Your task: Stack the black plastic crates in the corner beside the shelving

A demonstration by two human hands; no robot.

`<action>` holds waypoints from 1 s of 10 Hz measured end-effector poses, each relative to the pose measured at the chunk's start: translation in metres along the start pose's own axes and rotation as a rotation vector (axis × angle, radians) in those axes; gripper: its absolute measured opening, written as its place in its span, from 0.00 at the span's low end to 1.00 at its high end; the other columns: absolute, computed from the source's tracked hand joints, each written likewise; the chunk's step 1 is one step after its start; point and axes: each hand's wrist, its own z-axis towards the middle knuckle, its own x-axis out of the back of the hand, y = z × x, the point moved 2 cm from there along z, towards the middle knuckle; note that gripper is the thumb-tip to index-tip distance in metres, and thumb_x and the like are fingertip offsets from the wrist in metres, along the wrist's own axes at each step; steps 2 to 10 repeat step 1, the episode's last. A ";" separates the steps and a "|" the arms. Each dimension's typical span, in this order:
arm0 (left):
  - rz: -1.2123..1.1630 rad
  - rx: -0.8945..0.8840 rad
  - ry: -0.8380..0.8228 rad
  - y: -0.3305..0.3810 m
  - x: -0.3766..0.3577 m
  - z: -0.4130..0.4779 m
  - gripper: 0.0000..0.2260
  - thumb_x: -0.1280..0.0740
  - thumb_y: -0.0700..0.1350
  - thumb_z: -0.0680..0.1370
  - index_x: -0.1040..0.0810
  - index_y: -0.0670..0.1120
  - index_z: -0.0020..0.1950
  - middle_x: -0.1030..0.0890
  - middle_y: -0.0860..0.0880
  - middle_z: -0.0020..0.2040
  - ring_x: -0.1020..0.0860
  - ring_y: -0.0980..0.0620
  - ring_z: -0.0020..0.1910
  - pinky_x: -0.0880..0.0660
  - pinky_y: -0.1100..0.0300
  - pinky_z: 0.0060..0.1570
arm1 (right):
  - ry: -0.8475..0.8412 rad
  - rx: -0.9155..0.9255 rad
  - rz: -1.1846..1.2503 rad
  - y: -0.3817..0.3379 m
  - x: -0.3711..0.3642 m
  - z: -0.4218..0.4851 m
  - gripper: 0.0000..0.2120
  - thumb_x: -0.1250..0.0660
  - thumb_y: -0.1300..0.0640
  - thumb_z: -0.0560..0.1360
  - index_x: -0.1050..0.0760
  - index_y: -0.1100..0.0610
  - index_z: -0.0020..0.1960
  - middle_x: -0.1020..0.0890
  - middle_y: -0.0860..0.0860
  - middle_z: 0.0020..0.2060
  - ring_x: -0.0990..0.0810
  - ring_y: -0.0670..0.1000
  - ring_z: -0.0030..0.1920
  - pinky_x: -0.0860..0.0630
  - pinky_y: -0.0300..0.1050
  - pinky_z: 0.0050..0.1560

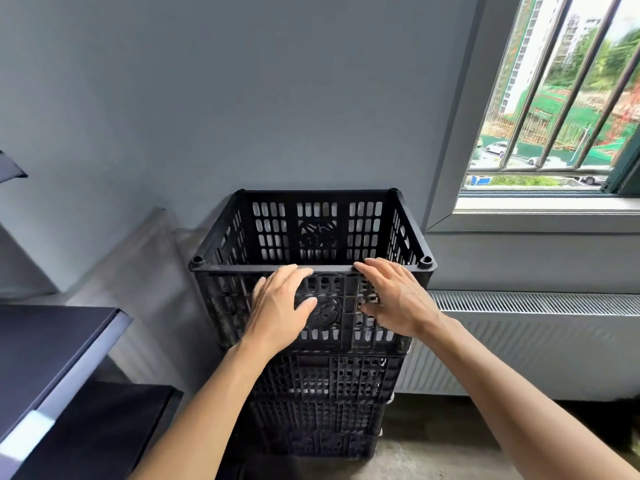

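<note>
- Head view: my left hand (pixel 280 303) and right hand (pixel 394 296) both lie flat on the near wall of the top crate (pixel 317 230). The fingers are spread, the tips reach its near rim, and nothing is pinched.
- The top crate sits on the lower crates (pixel 325 379). The stack stands on the floor (pixel 433 445) against the wall (pixel 242 98), between the shelf (pixel 52 341) on the left and the radiator (pixel 519 341) on the right.
- I judge that the step in hand is to seat and square the top crate, and the stacking looks nearly done.
- To do it well, I should push with both palms evenly, so that the crate does not turn on the one below.
- I should press low on the wall rather than at the rim, because a tall stack may tip toward the wall.
- I should check that the four corners sit over the corners below. From here I cannot tell if they do.
- Top crate: its top is open and I see nothing in it. The wall shows through the slots of its far side, but its bottom is hidden behind the near wall.
- Lower crates: each is covered by the crate above, so I cannot see what is inside.
</note>
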 end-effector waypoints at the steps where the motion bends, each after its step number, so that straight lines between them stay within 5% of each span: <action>1: -0.021 -0.026 0.025 0.018 -0.001 -0.016 0.22 0.34 0.51 0.78 0.30 0.53 0.72 0.31 0.55 0.72 0.36 0.54 0.72 0.44 0.52 0.74 | 0.004 0.005 0.021 0.001 0.009 -0.016 0.36 0.31 0.49 0.75 0.44 0.49 0.78 0.40 0.50 0.77 0.45 0.52 0.77 0.48 0.50 0.77; 10: -0.021 -0.026 0.025 0.018 -0.001 -0.016 0.22 0.34 0.51 0.78 0.30 0.53 0.72 0.31 0.55 0.72 0.36 0.54 0.72 0.44 0.52 0.74 | 0.004 0.005 0.021 0.001 0.009 -0.016 0.36 0.31 0.49 0.75 0.44 0.49 0.78 0.40 0.50 0.77 0.45 0.52 0.77 0.48 0.50 0.77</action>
